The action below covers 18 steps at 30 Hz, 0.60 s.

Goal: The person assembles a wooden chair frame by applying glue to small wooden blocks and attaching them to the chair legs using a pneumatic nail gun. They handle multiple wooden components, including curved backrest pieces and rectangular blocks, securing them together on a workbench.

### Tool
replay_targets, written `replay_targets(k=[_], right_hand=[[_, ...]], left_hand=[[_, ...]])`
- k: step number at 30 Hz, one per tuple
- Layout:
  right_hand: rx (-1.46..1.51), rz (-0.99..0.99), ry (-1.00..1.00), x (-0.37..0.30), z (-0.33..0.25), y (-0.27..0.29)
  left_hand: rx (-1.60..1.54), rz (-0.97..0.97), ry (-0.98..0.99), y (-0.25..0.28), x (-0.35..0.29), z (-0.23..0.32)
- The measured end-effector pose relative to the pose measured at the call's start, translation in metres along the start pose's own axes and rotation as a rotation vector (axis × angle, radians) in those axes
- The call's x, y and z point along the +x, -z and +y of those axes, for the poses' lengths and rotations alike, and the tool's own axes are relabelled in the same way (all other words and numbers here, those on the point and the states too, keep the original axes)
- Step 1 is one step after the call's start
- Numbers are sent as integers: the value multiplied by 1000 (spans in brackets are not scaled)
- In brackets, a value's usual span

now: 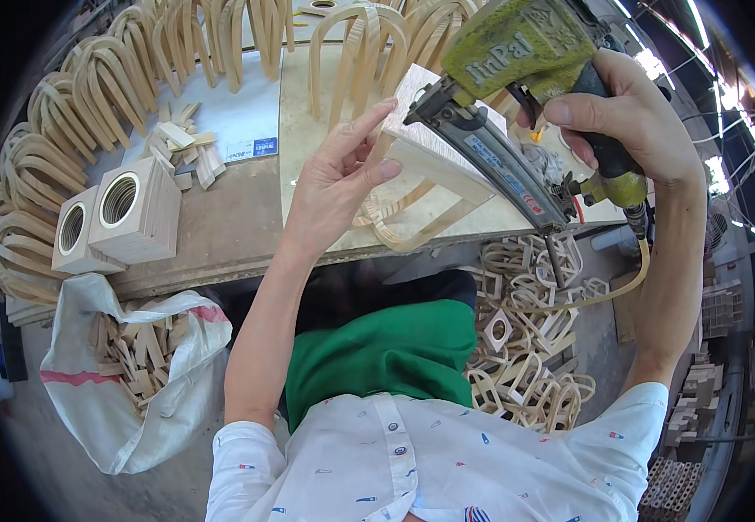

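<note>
My right hand [625, 117] is wrapped round the black grip of a yellow-green air nail gun [521, 48], its forefinger at the trigger. The gun's nose lies over the far left corner of a pale wooden block [447, 157]; whether it touches, I cannot tell. My left hand [334, 178] steadies that block at its left end, with the thumb low and the fingers higher up. Curved wooden strips [430, 228] show just below the block, partly hidden by it. From the gun's handle a yellowish air hose [630, 283] hangs down to the right.
Bent-wood frames [99, 83] line the workbench [238, 204] along its left and far sides. Two wooden blocks with round holes [138, 213] stand at left, near loose offcuts [188, 143]. A white sack of scraps [90, 418] and piled wooden loops [525, 365] lie below.
</note>
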State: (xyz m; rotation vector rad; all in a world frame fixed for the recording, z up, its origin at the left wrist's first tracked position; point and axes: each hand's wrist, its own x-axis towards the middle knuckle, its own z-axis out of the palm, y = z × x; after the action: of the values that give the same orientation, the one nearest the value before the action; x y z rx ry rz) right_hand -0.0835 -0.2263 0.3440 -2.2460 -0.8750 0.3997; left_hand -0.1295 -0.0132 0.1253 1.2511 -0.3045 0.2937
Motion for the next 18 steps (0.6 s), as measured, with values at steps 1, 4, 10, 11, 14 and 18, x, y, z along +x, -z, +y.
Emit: replay_targets(k=[1,4,10,11,14,18], right_hand=[[-2,-3,0,0,1,0],[8,-14,15,2,0,-3],[-17,7,27,1,0,-6],[-17,-9,13,1,1,-4],[-28,-32,-15,2,3,0],[-33,-39,5,2,0,-4]], left_hand=[[-18,0,0,-1,0,0],[15,-4,2,-1,0,-2],[36,-3,29,-3,-2,1],[39,-1,42,-4,-3,4],[-4,29,41,-3,-3,8],[168,-100,-2,7,7,19]])
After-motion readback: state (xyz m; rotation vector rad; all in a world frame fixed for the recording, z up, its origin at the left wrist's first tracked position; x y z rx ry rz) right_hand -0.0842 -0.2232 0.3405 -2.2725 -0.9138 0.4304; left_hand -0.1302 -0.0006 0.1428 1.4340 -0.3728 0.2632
